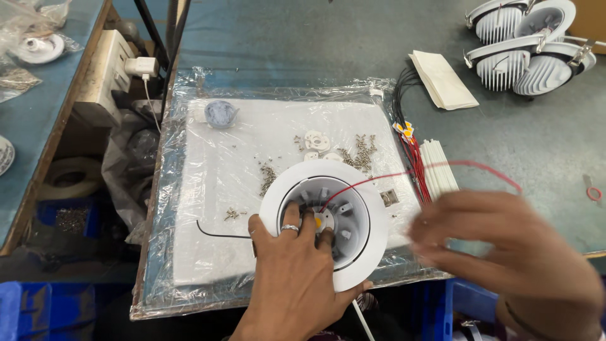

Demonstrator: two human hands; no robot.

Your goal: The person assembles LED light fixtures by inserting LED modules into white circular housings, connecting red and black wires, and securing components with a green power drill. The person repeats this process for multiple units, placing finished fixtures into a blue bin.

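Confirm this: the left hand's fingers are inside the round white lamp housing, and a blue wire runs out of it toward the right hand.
One detail is wrong: the wire is red, not blue. The head view shows it running from inside the round white lamp housing, where the left hand has its fingers, out toward the blurred right hand.

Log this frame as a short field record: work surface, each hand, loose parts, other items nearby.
surface: white board wrapped in clear plastic
left hand: fingers inside the round white lamp housing, pressing near its centre
right hand: blurred, beside the housing; contact unclear
wire: red wire runs out of the housing
loose parts: small screws
nearby: finned lamp housings, wire bundle
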